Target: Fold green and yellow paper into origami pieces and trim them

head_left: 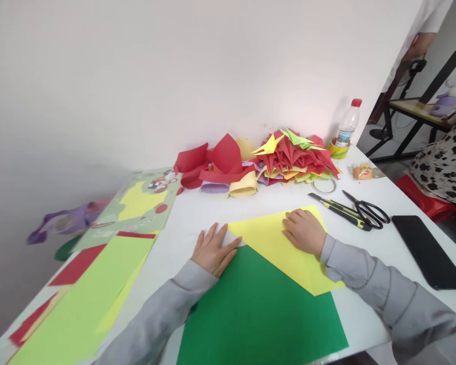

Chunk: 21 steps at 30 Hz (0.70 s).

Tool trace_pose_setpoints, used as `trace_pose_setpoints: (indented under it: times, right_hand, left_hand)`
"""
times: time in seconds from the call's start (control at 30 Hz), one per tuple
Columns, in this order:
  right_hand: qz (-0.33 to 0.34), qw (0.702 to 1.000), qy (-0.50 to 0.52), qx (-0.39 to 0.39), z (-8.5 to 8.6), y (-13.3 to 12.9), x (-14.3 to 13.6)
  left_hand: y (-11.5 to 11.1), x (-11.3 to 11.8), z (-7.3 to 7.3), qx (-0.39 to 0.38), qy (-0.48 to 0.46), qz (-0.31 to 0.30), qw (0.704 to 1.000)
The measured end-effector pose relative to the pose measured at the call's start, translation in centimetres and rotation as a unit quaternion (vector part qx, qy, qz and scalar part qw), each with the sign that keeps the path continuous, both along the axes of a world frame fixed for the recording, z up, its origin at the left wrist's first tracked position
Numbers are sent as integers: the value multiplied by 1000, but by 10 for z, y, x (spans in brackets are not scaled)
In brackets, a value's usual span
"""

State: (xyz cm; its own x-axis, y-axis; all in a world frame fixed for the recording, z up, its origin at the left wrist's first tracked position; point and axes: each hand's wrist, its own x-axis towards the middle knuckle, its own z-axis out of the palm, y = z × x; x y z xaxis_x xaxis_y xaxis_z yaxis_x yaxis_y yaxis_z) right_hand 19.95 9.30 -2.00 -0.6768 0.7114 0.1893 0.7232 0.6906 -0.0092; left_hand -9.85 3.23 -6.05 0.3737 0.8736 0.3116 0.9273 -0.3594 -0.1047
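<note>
A yellow sheet of paper [277, 233] lies over the upper part of a dark green sheet [262, 309], its long slanted edge crossing the green. My left hand [216, 249] is flat with fingers apart, its fingertips at the left corner of the yellow sheet and the upper edge of the green one. On the yellow sheet rests my right hand [305, 232], palm down, fingers stretched out and slightly bent. Neither hand grasps anything that I can see. The right forearm covers part of the yellow sheet's right side.
To the right lie a utility knife [340, 212], black scissors [367, 209] and a black phone-like slab [430, 252]. Folded red paper shapes [289, 157] and a bottle [348, 124] stand by the wall. Coloured sheets [87, 294] cover the left side. A person's patterned clothing [444, 162] shows at right.
</note>
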Motion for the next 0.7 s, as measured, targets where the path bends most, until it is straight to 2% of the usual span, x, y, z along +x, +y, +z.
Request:
trace_pose_setpoints:
  times: [0.2, 0.37, 0.7]
  right_hand:
    - [-1, 1000, -8, -1, 0, 1, 0]
    - [0, 1000, -5, -1, 2, 0, 0]
    - [0, 1000, -5, -2, 2, 0, 0]
  left_hand:
    - [-19, 33, 6, 43, -4, -60, 997]
    - [-37, 61, 7, 42, -22, -87, 995]
    - [-75, 131, -9, 48, -114, -178, 976]
